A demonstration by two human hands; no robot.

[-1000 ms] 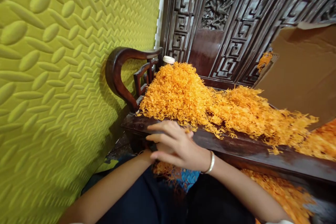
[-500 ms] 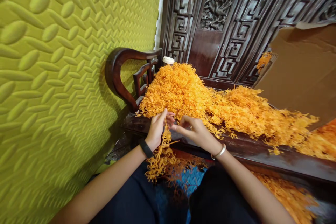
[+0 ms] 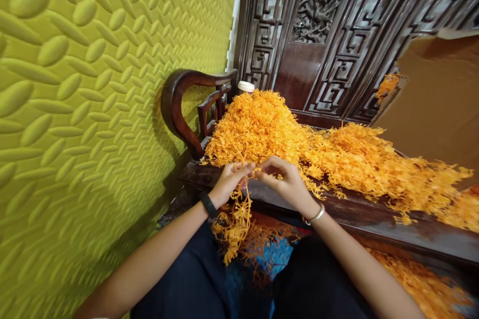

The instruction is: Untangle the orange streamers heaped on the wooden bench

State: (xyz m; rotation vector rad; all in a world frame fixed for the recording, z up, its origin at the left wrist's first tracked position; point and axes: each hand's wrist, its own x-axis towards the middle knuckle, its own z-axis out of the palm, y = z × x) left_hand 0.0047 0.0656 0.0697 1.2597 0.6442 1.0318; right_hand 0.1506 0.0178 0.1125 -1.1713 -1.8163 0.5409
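My left hand [image 3: 232,179], with a dark band at the wrist, is closed on the stem of an orange plastic flower sprig [image 3: 239,217]. The sprig's branched, frilly pieces hang below the fingers, above my lap. Close beside it, my right hand [image 3: 282,179], with a pale bangle, has its thumb and forefinger pinched together at a small orange bit near the left fingertips. I cannot tell whether that bit belongs to the same sprig. Directly behind both hands rises a big heap of similar orange sprigs [image 3: 258,127] on a dark wooden bench [image 3: 333,209].
A curved wooden armrest [image 3: 172,104] and a white-lidded container [image 3: 246,86] stand at the heap's left. Yellow embossed wall [image 3: 93,84] runs along the left. Brown cardboard [image 3: 437,109] leans at right against the carved backrest [image 3: 299,70]. More orange pieces [image 3: 415,276] lie below the bench.
My right hand's fingers have closed into a pinch and met the left fingertips. The sprig still hangs from my left hand. The whole view has shifted slightly.
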